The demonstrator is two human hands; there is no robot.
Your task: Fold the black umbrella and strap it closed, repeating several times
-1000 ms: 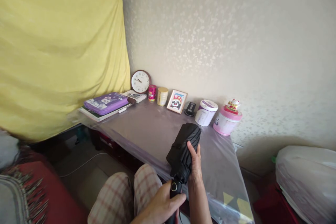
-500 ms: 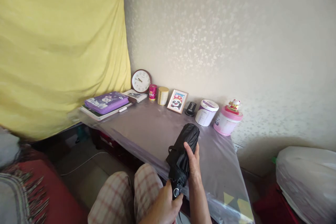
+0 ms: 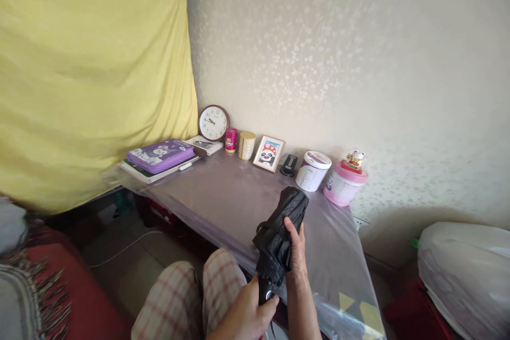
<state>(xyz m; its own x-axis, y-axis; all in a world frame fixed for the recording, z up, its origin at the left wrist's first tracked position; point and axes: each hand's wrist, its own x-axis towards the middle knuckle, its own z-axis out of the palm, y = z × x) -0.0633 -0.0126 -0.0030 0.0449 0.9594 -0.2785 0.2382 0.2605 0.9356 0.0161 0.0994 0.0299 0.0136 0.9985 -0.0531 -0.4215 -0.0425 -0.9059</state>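
Note:
A folded black umbrella (image 3: 277, 236) is held tilted over the near edge of the table, its top pointing away and to the right. My left hand (image 3: 249, 305) is closed round the handle at the lower end, near a shiny round button. Higher up, my right hand (image 3: 295, 247) wraps the folded cloth from the right side, thumb on top. A strap loop sticks out at the umbrella's left side. The cloth looks loose and creased.
Along the wall on the table (image 3: 207, 191) stand a clock (image 3: 214, 122), two small tins, a panda picture frame (image 3: 269, 153), a black stapler-like object (image 3: 289, 165), a white tub (image 3: 313, 171) and a pink tub (image 3: 345, 183). A purple case (image 3: 160, 156) lies at the left.
The umbrella's upper end has shifted slightly right and its cloth has puffed out a little. My right hand has moved slightly right with it; my left hand still grips the handle.

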